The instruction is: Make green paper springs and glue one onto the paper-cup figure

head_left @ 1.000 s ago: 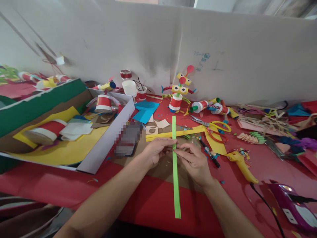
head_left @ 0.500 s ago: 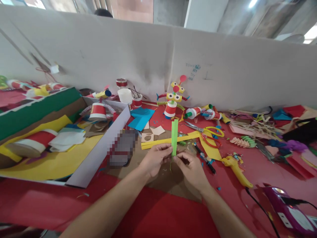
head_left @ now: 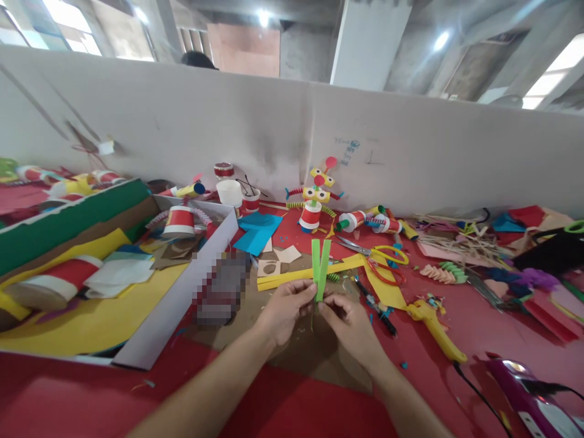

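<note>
A light green paper strip (head_left: 322, 274) stands upright between my hands, its top spread into two narrow lengths that form a V. My left hand (head_left: 285, 310) pinches the lower left of the strip between thumb and fingers. On the other side, my right hand (head_left: 349, 316) is closed on the strip's bottom end, with thumb and forefinger together. Whether the two lengths are joined at the bottom is hidden by my fingers. Beneath them lies a brown cardboard sheet (head_left: 328, 359). Yellow paper strips (head_left: 292, 277) rest just beyond my left fingertips.
Scissors with yellow handles (head_left: 387, 255), a pen-like tool (head_left: 376, 304) and a yellow glue gun (head_left: 435, 328) lie to the right. A paper-cup figure (head_left: 311, 213) stands by the white partition (head_left: 205, 115). At left is a box (head_left: 182, 298) of paper and cups.
The green strip's upper end has parted from one band into two spread lengths. Both hands keep their grip on it. The camera view has tilted up slightly.
</note>
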A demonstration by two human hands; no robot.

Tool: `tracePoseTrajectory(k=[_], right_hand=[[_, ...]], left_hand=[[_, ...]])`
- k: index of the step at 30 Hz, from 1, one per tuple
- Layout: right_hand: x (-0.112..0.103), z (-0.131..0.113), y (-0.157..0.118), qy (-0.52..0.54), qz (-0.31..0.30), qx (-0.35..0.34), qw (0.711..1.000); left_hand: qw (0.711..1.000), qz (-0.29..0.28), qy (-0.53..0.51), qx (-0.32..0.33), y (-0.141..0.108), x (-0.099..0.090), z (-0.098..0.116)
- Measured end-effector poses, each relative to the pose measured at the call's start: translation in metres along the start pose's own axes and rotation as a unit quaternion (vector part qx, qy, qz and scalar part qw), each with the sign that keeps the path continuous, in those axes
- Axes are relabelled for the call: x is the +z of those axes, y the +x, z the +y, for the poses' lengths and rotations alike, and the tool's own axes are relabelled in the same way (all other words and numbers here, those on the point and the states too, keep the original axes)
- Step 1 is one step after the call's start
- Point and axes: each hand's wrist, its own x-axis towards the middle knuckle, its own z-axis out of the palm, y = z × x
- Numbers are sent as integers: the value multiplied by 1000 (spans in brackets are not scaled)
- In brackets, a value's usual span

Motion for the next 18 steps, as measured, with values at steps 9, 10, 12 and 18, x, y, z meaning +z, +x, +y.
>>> tracePoseTrajectory(k=[9, 10, 12, 18], right_hand=[[2, 2, 0, 4, 8, -3, 1000], [2, 3, 0, 8, 5, 1, 1000], [3, 4, -1, 7, 5, 1, 1000], [1, 2, -2, -21, 8, -14, 1000]], left_hand=[[1000, -5, -14, 17, 1, -2, -4], [1000, -2, -18, 14, 1, -2, -4], [1000, 6, -24, 9, 1, -2, -3], [999, 14, -37, 9, 0, 1, -2]])
